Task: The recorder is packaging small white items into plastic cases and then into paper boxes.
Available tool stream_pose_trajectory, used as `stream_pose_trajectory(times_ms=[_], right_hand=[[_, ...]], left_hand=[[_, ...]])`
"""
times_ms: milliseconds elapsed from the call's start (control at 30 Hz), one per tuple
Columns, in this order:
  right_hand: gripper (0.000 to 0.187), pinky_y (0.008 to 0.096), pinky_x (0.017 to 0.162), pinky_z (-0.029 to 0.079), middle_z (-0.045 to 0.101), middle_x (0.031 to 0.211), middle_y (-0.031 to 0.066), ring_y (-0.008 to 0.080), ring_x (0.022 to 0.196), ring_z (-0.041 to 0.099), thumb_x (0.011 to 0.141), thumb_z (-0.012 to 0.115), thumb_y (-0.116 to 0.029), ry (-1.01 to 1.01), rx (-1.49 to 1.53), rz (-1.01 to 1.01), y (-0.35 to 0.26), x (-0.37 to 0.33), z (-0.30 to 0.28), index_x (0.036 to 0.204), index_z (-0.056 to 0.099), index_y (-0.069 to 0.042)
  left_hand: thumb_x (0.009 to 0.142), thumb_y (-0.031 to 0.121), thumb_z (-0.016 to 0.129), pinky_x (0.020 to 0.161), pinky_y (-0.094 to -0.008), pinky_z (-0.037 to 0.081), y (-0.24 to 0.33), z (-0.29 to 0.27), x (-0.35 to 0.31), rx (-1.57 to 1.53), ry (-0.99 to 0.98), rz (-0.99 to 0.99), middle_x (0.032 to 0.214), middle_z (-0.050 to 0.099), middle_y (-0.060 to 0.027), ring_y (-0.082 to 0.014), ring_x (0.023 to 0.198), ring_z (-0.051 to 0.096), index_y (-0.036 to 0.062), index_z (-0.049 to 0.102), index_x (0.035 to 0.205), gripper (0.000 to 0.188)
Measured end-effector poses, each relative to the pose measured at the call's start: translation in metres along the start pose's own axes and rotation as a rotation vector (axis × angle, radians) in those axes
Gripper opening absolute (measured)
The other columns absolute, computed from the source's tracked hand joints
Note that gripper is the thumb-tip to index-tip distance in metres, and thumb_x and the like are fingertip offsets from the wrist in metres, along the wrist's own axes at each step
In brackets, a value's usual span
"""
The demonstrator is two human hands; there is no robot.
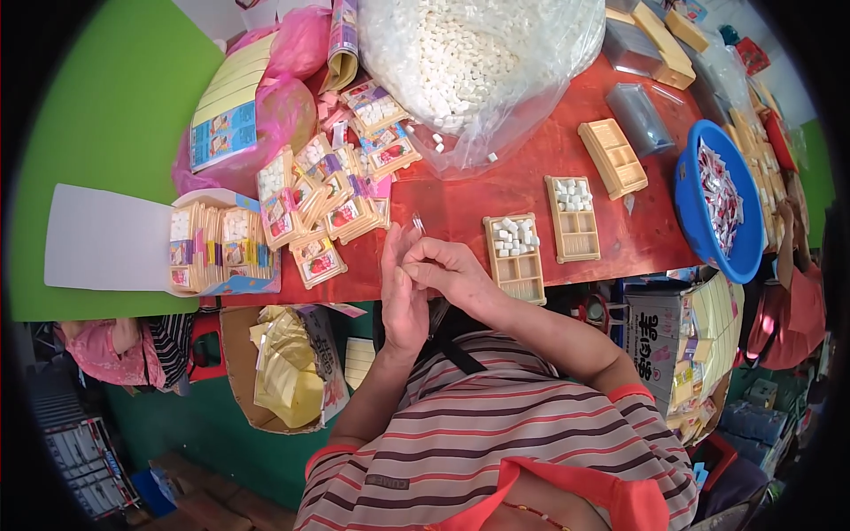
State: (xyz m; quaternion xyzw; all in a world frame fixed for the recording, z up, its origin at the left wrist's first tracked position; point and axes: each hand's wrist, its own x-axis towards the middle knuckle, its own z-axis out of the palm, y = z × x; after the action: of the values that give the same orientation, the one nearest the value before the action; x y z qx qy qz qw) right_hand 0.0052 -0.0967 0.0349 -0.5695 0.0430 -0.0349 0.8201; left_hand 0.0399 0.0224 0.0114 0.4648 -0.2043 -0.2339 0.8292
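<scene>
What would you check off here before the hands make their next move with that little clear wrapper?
1. Thin clear plastic wrapper pinched between both hands: ok.
2. Left hand and right hand close together above the red table edge: ok.
3. Tan plastic tray holding white pieces beside the right hand: ok.
4. That tray fully filled: not ok, lower compartments empty.
5. Wrapper opened: cannot tell.

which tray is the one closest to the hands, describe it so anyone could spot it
Start at the red table and follow its near edge to the right hand. Just right of it lies a tan compartment tray. Unlike the two trays farther right, it holds the most white pieces.
</scene>
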Motion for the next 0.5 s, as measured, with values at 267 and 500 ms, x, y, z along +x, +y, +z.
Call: stream_pose_trajectory(times_ms=[267, 500], right_hand=[[0.005, 0.0224, 0.072, 0.045, 0.057, 0.087, -0.0004, 0.0052, 0.08, 0.053, 0.095, 0.059, -0.006, 0.109, -0.267, -0.21, 0.005, -0.025, -0.01, 0.091, 0.058, -0.003], [0.01, 0.0233, 0.066, 0.046, 0.062, 0.085, 0.0026, 0.0077, 0.074, 0.057, 0.095, 0.058, -0.007, 0.319, 0.144, 0.115, -0.01, -0.072, -0.062, 0.103, 0.058, -0.002]], left_hand=[[0.104, 0.034, 0.036, 0.117, -0.0415, 0.02, -0.001, 0.023, -0.016, 0.095, 0.058, 0.019, 0.157, 0.023, -0.0185, -0.0262, 0.142, 0.03, -0.0018, 0.009, 0.154, 0.068], [0.096, 0.006, 0.047, 0.081, -0.0278, 0.047, -0.005, 0.041, -0.022, 0.011, 0.113, -0.229, 0.147, 0.038, -0.0135, -0.0142, 0.106, 0.055, 0.0031, 0.023, 0.153, 0.062]])
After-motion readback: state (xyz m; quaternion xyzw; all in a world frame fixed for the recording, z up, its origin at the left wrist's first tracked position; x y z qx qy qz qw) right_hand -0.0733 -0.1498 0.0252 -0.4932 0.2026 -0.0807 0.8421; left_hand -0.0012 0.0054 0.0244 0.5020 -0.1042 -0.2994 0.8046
